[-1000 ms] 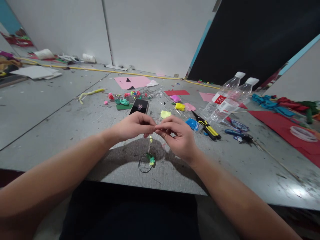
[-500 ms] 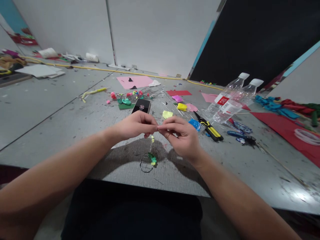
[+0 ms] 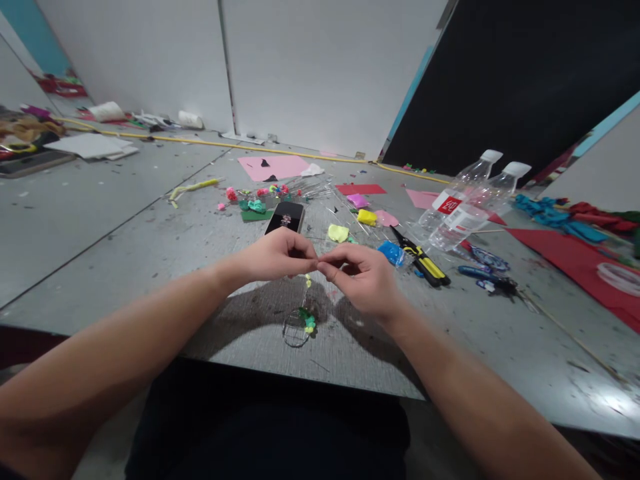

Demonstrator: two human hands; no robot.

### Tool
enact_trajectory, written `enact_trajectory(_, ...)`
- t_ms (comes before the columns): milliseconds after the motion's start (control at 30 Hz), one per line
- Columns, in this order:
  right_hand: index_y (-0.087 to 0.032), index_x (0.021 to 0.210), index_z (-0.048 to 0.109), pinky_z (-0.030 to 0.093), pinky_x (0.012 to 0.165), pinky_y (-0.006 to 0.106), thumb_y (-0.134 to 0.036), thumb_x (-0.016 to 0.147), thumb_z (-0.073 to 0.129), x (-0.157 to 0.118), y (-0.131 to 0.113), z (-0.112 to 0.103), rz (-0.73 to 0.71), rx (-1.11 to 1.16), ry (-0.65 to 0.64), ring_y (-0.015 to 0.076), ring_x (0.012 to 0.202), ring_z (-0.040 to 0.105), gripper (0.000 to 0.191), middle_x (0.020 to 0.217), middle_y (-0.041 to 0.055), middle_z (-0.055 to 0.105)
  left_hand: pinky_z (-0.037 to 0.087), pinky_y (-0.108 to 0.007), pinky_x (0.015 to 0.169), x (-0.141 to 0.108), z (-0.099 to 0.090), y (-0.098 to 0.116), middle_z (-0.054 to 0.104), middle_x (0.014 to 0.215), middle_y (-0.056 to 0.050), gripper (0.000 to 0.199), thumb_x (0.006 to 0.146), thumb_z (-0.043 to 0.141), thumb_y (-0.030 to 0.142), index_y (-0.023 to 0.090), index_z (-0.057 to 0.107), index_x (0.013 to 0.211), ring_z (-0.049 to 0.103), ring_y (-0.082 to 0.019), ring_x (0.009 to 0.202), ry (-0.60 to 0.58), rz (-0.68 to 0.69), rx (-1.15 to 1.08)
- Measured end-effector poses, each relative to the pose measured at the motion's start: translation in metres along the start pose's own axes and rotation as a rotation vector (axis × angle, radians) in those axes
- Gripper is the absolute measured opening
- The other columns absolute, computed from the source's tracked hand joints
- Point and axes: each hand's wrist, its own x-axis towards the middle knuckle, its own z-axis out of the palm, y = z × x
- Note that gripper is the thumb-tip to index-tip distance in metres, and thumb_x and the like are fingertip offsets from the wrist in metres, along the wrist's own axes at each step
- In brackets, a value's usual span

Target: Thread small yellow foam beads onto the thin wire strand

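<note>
My left hand (image 3: 276,256) and my right hand (image 3: 361,277) meet fingertip to fingertip above the grey table (image 3: 150,247). Both pinch the top of a thin wire stem (image 3: 303,300) that hangs down between them. A small yellow clay bit sits high on the stem. Green and yellow clay pieces (image 3: 307,320) cling near its lower end, beside a wire loop (image 3: 295,331) resting on the table. A black phone (image 3: 285,217) lies just beyond my left hand.
Coloured clay lumps (image 3: 338,233), pins and pink paper (image 3: 274,166) lie behind the hands. Yellow-handled pliers (image 3: 423,257), blue clay (image 3: 391,253), two lying plastic bottles (image 3: 460,210) and scissors (image 3: 487,277) are to the right, red paper (image 3: 575,260) further right.
Both hands stay pinched on the wire stem and have sunk slightly. The view has shifted a little; the things on the table lie as before.
</note>
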Motion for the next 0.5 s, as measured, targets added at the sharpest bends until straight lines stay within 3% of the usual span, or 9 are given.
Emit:
enact_trajectory(267, -0.020, 0.077, 0.065, 0.044, 0.046, 0.025, -0.052, 0.072, 0.088, 0.004, -0.004, -0.002, 0.329, 0.334, -0.116, 0.0097, 0.049, 0.055, 0.040, 0.061, -0.0027, 0.065, 0.032, -0.026, 0.053, -0.003, 0.003, 0.000, 0.053, 0.060, 0.002, 0.023, 0.082, 0.070, 0.034, 0.016, 0.066, 0.069, 0.043, -0.009, 0.057, 0.068, 0.148, 0.100)
enact_trajectory(367, -0.021, 0.078, 0.064, 0.038, 0.041, 0.023, -0.057, 0.071, 0.088, 0.006, -0.003, -0.002, 0.410, 0.384, -0.150, 0.0089, 0.045, 0.050, 0.044, 0.057, -0.0041, 0.063, 0.031, -0.026, 0.053, -0.003, 0.002, 0.000, 0.053, 0.060, 0.002, 0.023, 0.084, 0.069, 0.034, 0.016, 0.067, 0.071, 0.043, -0.010, 0.057, 0.066, 0.149, 0.097)
enact_trajectory(500, -0.021, 0.076, 0.062, 0.042, 0.042, 0.024, -0.059, 0.065, 0.090, 0.007, 0.007, 0.000, 0.465, 0.406, -0.135, 0.0115, 0.049, 0.055, 0.049, 0.058, -0.0042, 0.062, 0.030, -0.026, 0.053, 0.001, 0.002, -0.005, 0.053, 0.062, 0.002, 0.021, 0.085, 0.068, 0.034, 0.016, 0.068, 0.074, 0.042, -0.010, 0.058, 0.059, 0.116, 0.112)
